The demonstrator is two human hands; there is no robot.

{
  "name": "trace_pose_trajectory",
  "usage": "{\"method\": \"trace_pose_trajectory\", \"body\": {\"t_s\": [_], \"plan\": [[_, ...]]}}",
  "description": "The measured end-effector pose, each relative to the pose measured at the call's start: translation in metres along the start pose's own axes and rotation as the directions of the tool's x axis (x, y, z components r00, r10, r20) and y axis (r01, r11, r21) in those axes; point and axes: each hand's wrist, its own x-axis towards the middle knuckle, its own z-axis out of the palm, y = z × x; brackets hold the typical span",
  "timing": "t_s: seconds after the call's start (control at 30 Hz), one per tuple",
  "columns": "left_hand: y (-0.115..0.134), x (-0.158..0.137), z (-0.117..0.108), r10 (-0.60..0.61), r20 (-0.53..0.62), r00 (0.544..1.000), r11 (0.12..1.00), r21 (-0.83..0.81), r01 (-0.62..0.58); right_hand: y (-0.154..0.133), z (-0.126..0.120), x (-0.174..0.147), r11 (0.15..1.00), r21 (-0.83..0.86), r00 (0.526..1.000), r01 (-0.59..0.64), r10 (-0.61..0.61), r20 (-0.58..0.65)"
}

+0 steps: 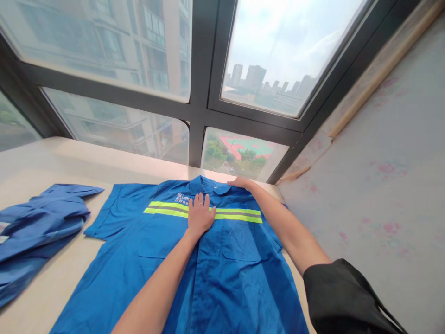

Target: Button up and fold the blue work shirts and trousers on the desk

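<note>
Small white lettering [181,198], illegible, on the blue shirt [160,236]

1. A crumpled blue cloth garment [41,232] is laid at the far left on a flat, cream-coloured surface [62,273].
2. A dark-grey window frame [200,69] is divided by broad bars.
3. A pale, balconied building façade [160,51] is seen through the left panes; distant grey towers [255,76] and a red-and-green court [259,147] through the right.
4. A whitish, pink-flowered wall [399,185] is edged by a tan strip [385,72].
</note>
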Motion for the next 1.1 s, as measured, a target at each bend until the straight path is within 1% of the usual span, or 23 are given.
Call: {"method": "trace_pose_trajectory", "body": {"t_s": [0.1,0.17,0.23,0.33,0.4,0.47,0.5,0.57,0.6,0.63,0.7,0.77,0.83,0.93,1.03,1.1], "plan": [[-0.001,0.000,0.000,-0.017,-0.007,1.000,1.000,-0.024,0.016,-0.004,0.001,0.005,0.988,0.112,0.989,-0.102,0.088,0.123],[-0.002,-0.001,0.002,-0.046,-0.030,0.998,0.997,-0.069,0.043,-0.007,-0.001,0.002,0.973,0.196,0.984,-0.124,0.096,0.148],[-0.004,-0.002,0.004,-0.073,-0.060,0.996,0.990,-0.128,0.065,-0.010,-0.002,-0.003,0.952,0.287,0.990,-0.104,0.072,0.119],[-0.011,-0.002,0.004,-0.113,-0.084,0.990,0.969,-0.229,0.091,-0.015,0.003,-0.012,0.916,0.399,0.999,-0.032,0.015,0.045],[-0.020,0.005,-0.002,-0.163,-0.094,0.982,0.945,-0.299,0.129,-0.016,0.008,-0.018,0.901,0.434,1.000,0.007,-0.017,0.021],[-0.035,0.020,-0.013,-0.223,-0.120,0.967,0.928,-0.330,0.173,-0.014,0.012,-0.023,0.897,0.442,0.999,0.028,-0.041,0.021],[-0.045,0.029,-0.019,-0.241,-0.144,0.960,0.931,-0.314,0.187,-0.011,0.013,-0.025,0.902,0.432,0.999,0.031,-0.045,0.023],[-0.067,0.051,-0.033,-0.241,-0.161,0.957,0.952,-0.231,0.201,-0.003,0.013,-0.030,0.923,0.383,0.999,0.021,-0.034,0.027],[-0.078,0.062,-0.039,-0.237,-0.149,0.960,0.961,-0.182,0.209,0.001,0.012,-0.033,0.937,0.350,0.999,0.011,-0.022,0.029],[-0.089,0.072,-0.044,-0.223,-0.113,0.968,0.969,-0.135,0.207,0.006,0.010,-0.035,0.949,0.314,0.999,-0.003,-0.007,0.032],[-0.109,0.088,-0.049,-0.179,0.018,0.984,0.983,-0.034,0.179,0.016,0.005,-0.038,0.968,0.249,0.998,-0.040,0.029,0.049],[-0.124,0.096,-0.049,-0.161,0.147,0.976,0.987,0.043,0.156,0.026,-0.002,-0.039,0.978,0.191,0.994,-0.087,0.073,0.081],[-0.134,0.099,-0.047,-0.171,0.218,0.961,0.985,0.073,0.158,0.037,-0.011,-0.041,0.980,0.140,0.985,-0.138,0.120,0.127],[-0.144,0.099,-0.046,-0.221,0.234,0.947,0.975,0.059,0.213,0.054,-0.030,-0.048,0.978,0.103,0.963,-0.184,0.158,0.217],[-0.152,0.102,-0.051,-0.312,0.228,0.922,0.949,0.035,0.313,0.068,-0.052,-0.062,0.981,0.116,0.932,-0.152,0.103,0.349],[-0.158,0.105,-0.055,-0.348,0.232,0.908,0.936,0.038,0.349,0.076,-0.065,-0.073,0.977,0.147,0.889,-0.157,0.075,0.451]]}}
